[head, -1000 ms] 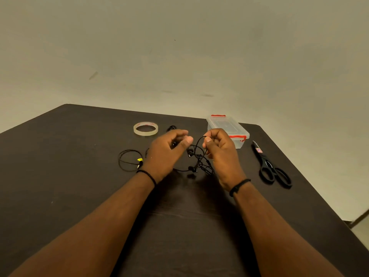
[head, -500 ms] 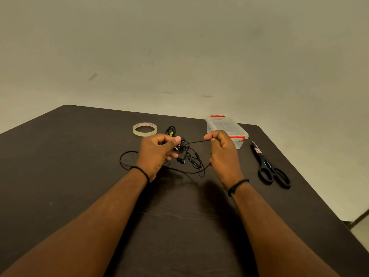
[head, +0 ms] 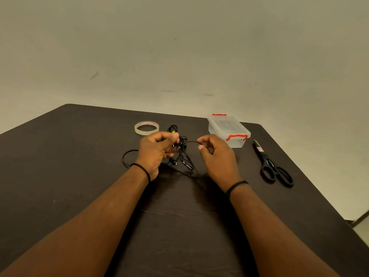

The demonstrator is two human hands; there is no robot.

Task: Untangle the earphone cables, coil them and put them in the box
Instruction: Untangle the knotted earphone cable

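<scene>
A tangle of black earphone cables [head: 182,156] hangs between my hands just above the dark table [head: 60,156]. My left hand [head: 156,151] grips the knotted part, with a small yellow piece showing at its fingertips. My right hand [head: 216,156] pinches one strand that arcs over to the tangle. A loop of cable [head: 127,158] lies on the table left of my left wrist. The clear plastic box [head: 228,129] with red latches stands lid-on to the right, behind my right hand.
A roll of clear tape [head: 146,127] lies behind my left hand. Black scissors [head: 272,166] lie at the right, near the table's right edge. A plain wall rises behind the table.
My hands moved apart, stretching a strand between them, then drew a little closer. The tangle shifted left toward my left hand, and the strand now arcs slack.
</scene>
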